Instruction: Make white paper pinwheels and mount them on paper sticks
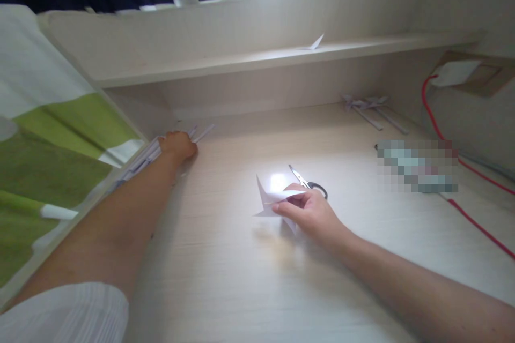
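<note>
My right hand point(308, 211) pinches a white paper pinwheel point(267, 201), its pointed blades sticking out to the left and below. Just beyond that hand lie scissors point(301, 178) with dark handles, their blades pointing away to the left. At the far left of the desk, my left hand point(179, 146) is closed over a bundle of thin rolled paper sticks point(139, 165) along the desk's side. Stick ends poke out past its knuckles, and its fingertips are mostly hidden.
Finished-looking paper pinwheels on sticks point(364, 104) lie at the back right of the desk point(225, 278). A folded paper piece point(317, 43) rests on the shelf point(241, 63). A blurred object point(416, 166) and a red cable point(478, 228) are at right. A green-and-white curtain point(60, 134) hangs left.
</note>
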{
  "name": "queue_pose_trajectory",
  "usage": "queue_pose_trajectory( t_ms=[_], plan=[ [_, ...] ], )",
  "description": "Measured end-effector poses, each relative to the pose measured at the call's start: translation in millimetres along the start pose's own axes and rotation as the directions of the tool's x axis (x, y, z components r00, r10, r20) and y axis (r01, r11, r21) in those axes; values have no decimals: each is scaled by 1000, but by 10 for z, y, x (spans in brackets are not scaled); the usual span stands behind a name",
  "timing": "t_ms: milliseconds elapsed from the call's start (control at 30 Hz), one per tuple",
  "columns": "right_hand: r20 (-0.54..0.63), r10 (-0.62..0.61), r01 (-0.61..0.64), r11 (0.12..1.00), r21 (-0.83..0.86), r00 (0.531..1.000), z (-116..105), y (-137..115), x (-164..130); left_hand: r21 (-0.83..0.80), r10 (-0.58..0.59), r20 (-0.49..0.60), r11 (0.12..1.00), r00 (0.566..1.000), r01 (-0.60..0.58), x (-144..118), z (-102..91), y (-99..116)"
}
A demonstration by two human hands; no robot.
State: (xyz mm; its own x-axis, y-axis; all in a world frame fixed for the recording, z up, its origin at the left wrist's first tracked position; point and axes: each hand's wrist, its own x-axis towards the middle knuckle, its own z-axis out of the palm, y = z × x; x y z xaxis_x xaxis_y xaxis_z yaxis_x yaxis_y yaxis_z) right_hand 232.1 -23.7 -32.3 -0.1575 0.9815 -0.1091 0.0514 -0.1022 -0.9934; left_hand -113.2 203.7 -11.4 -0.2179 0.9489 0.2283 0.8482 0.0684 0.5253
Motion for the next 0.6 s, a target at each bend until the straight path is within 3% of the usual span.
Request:
queue_pose_trajectory(
  t_ms=[200, 333, 500, 600],
  plan=[
    [0, -4, 4, 1000, -3, 1000, -3, -14, -6, -162, -81, 63, 983, 995, 90, -92, -162, 360],
    [-45, -5, 4, 1000, -12, 999, -13, -22, -4, -399, -49, 173, 910, 984, 116, -486, -224, 682],
    [-70, -113, 110, 992, -55, 991, -55, -24, 25, -726, 105, 305, 668, 946, 160, -1294, -267, 926],
    [-96, -165, 160, 985, -58, 982, -95, -31, 44, -866, 183, 369, 423, 911, 266, -1692, -295, 1014]
  ],
)
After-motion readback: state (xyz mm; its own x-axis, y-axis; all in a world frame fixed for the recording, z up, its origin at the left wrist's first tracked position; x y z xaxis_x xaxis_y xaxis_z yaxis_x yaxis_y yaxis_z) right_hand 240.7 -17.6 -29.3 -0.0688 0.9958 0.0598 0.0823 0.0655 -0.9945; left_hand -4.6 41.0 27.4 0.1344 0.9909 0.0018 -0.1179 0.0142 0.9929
